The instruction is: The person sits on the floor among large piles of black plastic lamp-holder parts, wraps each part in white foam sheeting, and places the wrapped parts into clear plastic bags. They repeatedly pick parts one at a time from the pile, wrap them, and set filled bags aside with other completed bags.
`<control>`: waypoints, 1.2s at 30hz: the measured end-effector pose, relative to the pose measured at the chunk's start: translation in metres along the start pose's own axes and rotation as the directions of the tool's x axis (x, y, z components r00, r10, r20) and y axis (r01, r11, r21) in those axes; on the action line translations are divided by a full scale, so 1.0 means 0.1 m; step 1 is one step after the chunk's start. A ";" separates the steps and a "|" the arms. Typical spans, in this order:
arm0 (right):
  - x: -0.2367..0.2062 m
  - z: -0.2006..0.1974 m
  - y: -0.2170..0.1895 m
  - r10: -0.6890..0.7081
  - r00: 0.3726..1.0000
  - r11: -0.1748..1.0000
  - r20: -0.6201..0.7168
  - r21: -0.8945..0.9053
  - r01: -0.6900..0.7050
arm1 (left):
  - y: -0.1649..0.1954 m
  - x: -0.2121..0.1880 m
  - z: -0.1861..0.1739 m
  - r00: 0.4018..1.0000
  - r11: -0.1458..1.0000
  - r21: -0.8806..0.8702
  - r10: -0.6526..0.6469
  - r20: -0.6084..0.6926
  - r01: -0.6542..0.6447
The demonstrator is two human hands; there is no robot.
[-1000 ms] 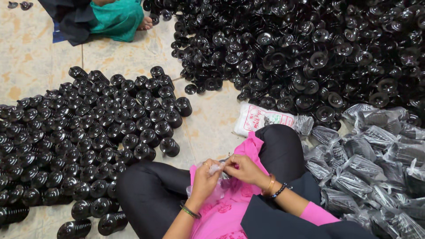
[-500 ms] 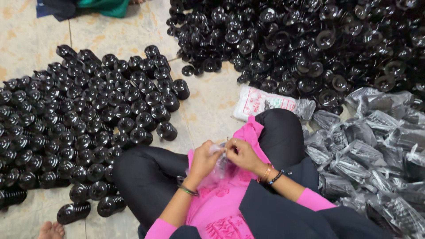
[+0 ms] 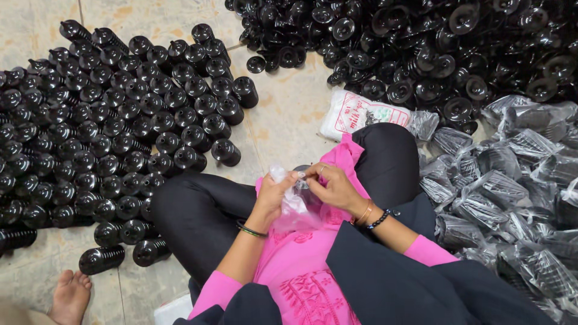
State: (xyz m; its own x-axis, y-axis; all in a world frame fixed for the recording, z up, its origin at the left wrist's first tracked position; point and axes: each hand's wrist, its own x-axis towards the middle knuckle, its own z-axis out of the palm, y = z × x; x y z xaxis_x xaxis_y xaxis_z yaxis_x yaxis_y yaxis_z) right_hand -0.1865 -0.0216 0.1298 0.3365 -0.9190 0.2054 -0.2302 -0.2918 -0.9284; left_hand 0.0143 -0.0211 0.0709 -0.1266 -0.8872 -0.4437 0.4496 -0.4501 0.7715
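While both hands pinch the clear plastic bag (image 3: 293, 204), left hand (image 3: 274, 195) and right hand (image 3: 332, 188), I fear thin film tearing under uneven pull.

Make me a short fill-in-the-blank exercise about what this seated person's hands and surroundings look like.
1. Both hands, the left hand and the right hand, hold a thin clear plastic ____.
2. The ribbed black plastic pieces standing in rows lie on the person's ____ side.
3. The bagged black pieces are piled on the person's ____ side.

Missing words: bag; left; right
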 end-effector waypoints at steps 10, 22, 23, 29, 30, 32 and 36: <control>0.02 -0.02 0.07 -0.172 0.967 0.932 -0.189 -0.348 0.098 | 0.08 -0.15 0.09 0.888 0.634 0.740 0.445 -0.112 -0.224; -0.62 -2.03 -0.35 0.542 0.704 0.791 -0.459 -0.005 -0.612 | 0.52 0.21 -0.04 0.993 0.957 0.264 -0.120 -0.007 0.118; -0.84 -2.42 -0.48 0.535 0.751 0.739 -0.388 -0.216 -0.638 | 0.57 0.23 -0.05 0.993 0.968 0.221 -0.115 -0.026 0.118; -1.26 -2.83 -0.55 0.587 0.803 0.621 -0.101 -0.581 -0.527 | 0.45 0.15 -0.05 0.974 0.974 -0.010 -0.226 0.015 0.226; -1.04 -2.62 -0.47 0.500 0.858 0.636 -0.116 -0.623 -0.455 | 0.38 0.12 -0.04 0.979 0.980 0.021 -0.197 0.043 0.196; -0.34 -2.01 -0.22 0.366 0.930 0.713 -0.038 -0.631 -0.306 | 0.25 0.12 -0.06 0.991 0.990 0.081 -0.124 0.046 0.120; 1.42 -0.51 0.37 0.010 0.981 0.886 0.192 -0.457 0.081 | 0.14 0.21 -0.21 0.995 0.986 0.167 -0.008 -0.095 0.024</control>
State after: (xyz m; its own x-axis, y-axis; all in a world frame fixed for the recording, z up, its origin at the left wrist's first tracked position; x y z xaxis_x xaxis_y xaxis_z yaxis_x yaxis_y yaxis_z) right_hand -0.1942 -0.1765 0.1404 0.5036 -0.8537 0.1326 -0.5939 -0.4536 -0.6644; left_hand 0.0370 -0.0435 0.0629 -0.0453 -0.8700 -0.4910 0.2925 -0.4815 0.8262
